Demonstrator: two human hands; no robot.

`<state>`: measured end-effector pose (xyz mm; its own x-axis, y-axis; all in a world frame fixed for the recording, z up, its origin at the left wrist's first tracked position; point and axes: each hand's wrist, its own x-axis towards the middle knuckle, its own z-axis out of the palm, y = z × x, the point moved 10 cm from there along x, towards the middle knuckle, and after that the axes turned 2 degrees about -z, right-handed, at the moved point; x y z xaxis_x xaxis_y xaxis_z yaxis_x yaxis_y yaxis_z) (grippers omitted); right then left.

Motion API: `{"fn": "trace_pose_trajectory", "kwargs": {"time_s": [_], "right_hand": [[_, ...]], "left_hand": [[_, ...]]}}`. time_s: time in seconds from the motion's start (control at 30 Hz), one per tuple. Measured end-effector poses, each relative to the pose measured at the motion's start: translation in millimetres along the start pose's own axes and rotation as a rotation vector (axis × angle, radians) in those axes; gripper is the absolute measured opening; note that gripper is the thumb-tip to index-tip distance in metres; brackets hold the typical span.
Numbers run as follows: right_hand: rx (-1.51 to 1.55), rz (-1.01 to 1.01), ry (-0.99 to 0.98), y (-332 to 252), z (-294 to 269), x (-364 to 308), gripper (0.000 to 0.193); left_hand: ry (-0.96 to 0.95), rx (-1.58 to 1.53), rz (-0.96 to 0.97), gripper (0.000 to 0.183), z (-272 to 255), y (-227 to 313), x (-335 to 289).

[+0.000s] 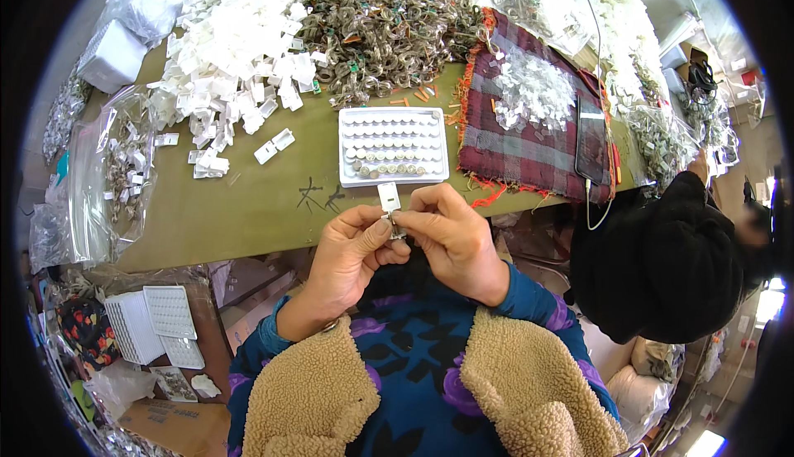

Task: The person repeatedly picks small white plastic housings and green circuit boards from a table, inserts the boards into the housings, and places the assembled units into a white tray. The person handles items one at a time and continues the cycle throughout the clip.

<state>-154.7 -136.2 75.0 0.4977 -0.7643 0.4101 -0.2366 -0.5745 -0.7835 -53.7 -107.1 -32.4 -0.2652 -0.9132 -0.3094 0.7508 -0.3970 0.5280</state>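
Close to the table's front edge, my left hand (pixel 351 252) and my right hand (pixel 454 229) meet with fingers pinched together. Between them is a small white plastic casing (pixel 389 196), its hinged-looking flap standing up above my fingertips. The lower part of the casing, with something small and metallic at it, is mostly covered by my fingers. Just beyond my hands lies a white compartment tray (pixel 343 172), with rows of small round silvery button cells (pixel 389 170) in it.
White plastic casings (pixel 227 52) heap at the back left, beside a pile of brownish strap-like parts (pixel 380 23). A plaid cloth (pixel 517 147) bears clear pieces (pixel 533 89) and a phone (pixel 591 143). A person in black (pixel 662 258) is at the right. Stacked trays (pixel 132 325) stand lower left.
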Motion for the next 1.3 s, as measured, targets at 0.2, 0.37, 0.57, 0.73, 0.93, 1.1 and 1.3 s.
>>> {"fn": "trace_pose_trajectory", "kwargs": {"time_s": [0.2, 0.37, 0.57, 0.73, 0.93, 1.1, 1.3], "right_hand": [[0.055, -0.020, 0.103, -5.3, -10.5, 9.7, 0.031], [-0.105, -0.330, 0.049, -23.0, 9.1, 13.8, 0.043], [-0.138, 0.006, 0.245, 32.7, -33.9, 25.0, 0.019], [-0.280, 0.106, 0.295, 90.4, -58.1, 60.2, 0.017], [-0.384, 0.038, 0.186, 96.0, -46.1, 59.6, 0.020], [-0.495, -0.051, 0.129, 82.1, -45.4, 60.2, 0.015], [-0.180, 0.050, 0.102, 35.3, -25.8, 26.4, 0.015]], "left_hand": [[0.015, -0.005, 0.027, 0.019, 2.6, 9.9, -3.0], [0.128, 0.148, 0.074, 0.017, -4.6, 17.8, -0.7], [0.142, 0.289, 0.107, 0.018, -6.7, 32.0, 9.4], [0.119, 0.339, 0.048, 0.020, -6.4, 29.1, 22.1], [0.102, 0.315, 0.040, 0.021, -6.1, 25.2, 27.5], [0.142, 0.234, 0.048, 0.020, -10.8, 25.4, 26.3], [0.097, 0.159, 0.030, 0.023, -9.2, 18.4, 20.4]]}}
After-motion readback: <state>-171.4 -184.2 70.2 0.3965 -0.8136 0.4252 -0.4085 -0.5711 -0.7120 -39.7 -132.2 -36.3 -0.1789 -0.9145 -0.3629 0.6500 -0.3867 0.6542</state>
